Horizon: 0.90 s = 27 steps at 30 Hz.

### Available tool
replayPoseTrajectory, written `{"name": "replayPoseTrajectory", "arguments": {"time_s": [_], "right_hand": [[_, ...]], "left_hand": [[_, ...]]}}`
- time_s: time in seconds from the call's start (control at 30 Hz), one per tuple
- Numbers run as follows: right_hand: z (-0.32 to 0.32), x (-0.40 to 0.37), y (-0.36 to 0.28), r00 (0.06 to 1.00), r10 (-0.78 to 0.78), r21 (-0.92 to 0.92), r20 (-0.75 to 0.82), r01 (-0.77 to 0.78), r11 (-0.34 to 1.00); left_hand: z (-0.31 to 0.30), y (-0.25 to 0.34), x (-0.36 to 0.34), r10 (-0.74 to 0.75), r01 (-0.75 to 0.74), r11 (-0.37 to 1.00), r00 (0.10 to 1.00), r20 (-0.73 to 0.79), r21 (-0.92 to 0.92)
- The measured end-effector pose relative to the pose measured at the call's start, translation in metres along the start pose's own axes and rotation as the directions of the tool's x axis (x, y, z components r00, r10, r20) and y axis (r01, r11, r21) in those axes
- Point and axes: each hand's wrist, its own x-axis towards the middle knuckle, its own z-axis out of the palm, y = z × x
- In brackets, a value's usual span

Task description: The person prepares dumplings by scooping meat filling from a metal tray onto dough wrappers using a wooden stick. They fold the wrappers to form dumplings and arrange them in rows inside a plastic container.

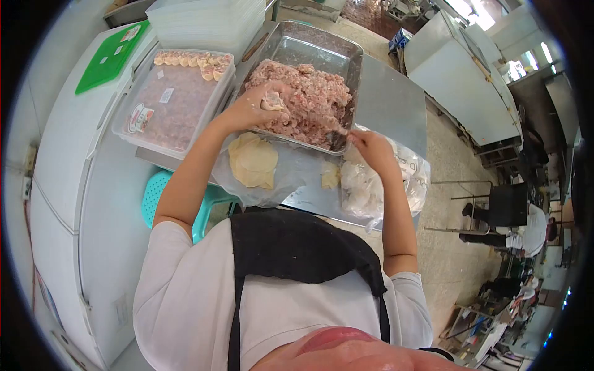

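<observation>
Cupped over the near left part of the meat tray, my left hand (257, 106) holds a partly formed dumpling (272, 101) with its wrapper around some filling. My right hand (372, 150) is closed round a thin tool (341, 130) smeared with meat; its exact kind is hidden. The tool's end is at the right side of a large mound of pink minced meat (315, 93). This meat sits in a deep metal tray (297, 46). Nearer my body, a stack of round dough wrappers (253, 161) lies on clear plastic, with a small piece of dough (330, 175) to its right.
A plastic box (179, 120) holds rows of finished dumplings at its far end. Bagged wrappers (365, 185) lie by my right forearm. Stacked plastic containers (204, 21), a green board (111, 55) and a turquoise stool (154, 195) stand left. Another person (532, 232) is far right.
</observation>
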Motion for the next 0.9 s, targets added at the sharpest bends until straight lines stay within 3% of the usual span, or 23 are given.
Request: {"name": "replayPoseTrajectory", "arguments": {"time_s": [0.07, 0.1, 0.17, 0.27, 0.3, 0.33, 0.37, 0.43, 0.47, 0.53, 0.63, 0.77, 0.83, 0.87, 0.9], "right_hand": [[-0.023, -0.004, -0.031, 0.991, 0.036, 0.346, -0.130, 0.011, 0.938], [-0.029, -0.004, -0.049, 0.991, 0.038, 0.344, -0.131, 0.009, 0.939], [-0.030, -0.001, -0.092, 0.990, -0.043, 0.588, -0.138, 0.116, 0.801], [-0.017, 0.019, -0.125, 0.970, -0.175, 0.464, -0.168, 0.234, 0.854], [-0.015, 0.024, -0.131, 0.951, -0.251, 0.376, -0.182, 0.303, 0.875], [-0.031, 0.024, -0.138, 0.954, -0.233, 0.226, -0.190, 0.274, 0.935], [-0.041, 0.023, -0.152, 0.953, -0.235, 0.222, -0.193, 0.276, 0.935], [-0.050, 0.017, -0.177, 0.948, -0.170, 0.165, -0.268, 0.219, 0.962], [-0.038, 0.022, -0.185, 0.948, -0.168, 0.163, -0.270, 0.217, 0.962], [-0.004, 0.033, -0.198, 0.906, -0.259, 0.178, -0.336, 0.331, 0.927], [-0.001, 0.042, -0.202, 0.959, -0.193, 0.227, -0.206, 0.239, 0.944], [0.024, 0.027, -0.172, 0.942, -0.109, 0.379, -0.318, 0.231, 0.896], [0.036, 0.008, -0.155, 0.963, 0.066, 0.505, -0.260, 0.077, 0.860], [0.041, -0.002, -0.148, 0.963, 0.070, 0.505, -0.260, 0.074, 0.860], [0.045, -0.014, -0.142, 0.966, 0.205, 0.588, -0.154, -0.077, 0.805]], "left_hand": [[-0.016, 0.010, -0.003, 0.017, -0.017, 1.000, 0.997, -0.075, 0.003], [-0.026, 0.012, -0.004, -0.006, 0.006, 1.000, 1.000, 0.000, -0.007], [-0.044, 0.007, -0.007, -0.027, 0.028, 1.000, 0.997, 0.078, -0.014], [-0.066, -0.004, -0.013, 0.099, -0.111, 0.991, 0.984, 0.145, 0.077], [-0.072, -0.006, -0.020, 0.005, -0.020, 0.986, 0.996, 0.093, 0.166], [-0.081, -0.008, -0.024, -0.086, 0.076, 0.965, 0.996, 0.027, 0.249], [-0.089, -0.012, -0.026, -0.082, 0.074, 0.965, 0.996, 0.024, 0.250], [-0.104, -0.025, -0.028, -0.297, 0.284, 0.953, 0.946, 0.127, 0.108], [-0.111, -0.030, -0.027, -0.294, 0.281, 0.954, 0.947, 0.129, 0.108], [-0.124, -0.039, -0.025, -0.094, 0.069, 0.985, 0.983, 0.158, 0.158], [-0.143, -0.063, -0.034, -0.012, -0.016, 0.983, 0.988, 0.153, 0.180], [-0.183, -0.118, -0.036, -0.123, 0.115, 0.984, 0.991, 0.053, 0.134], [-0.202, -0.142, -0.032, -0.098, 0.111, 0.948, 0.994, -0.057, 0.298], [-0.206, -0.151, -0.028, -0.098, 0.109, 0.949, 0.994, -0.054, 0.297], [-0.208, -0.159, -0.023, -0.063, 0.097, 0.931, 0.992, -0.106, 0.353]]}}
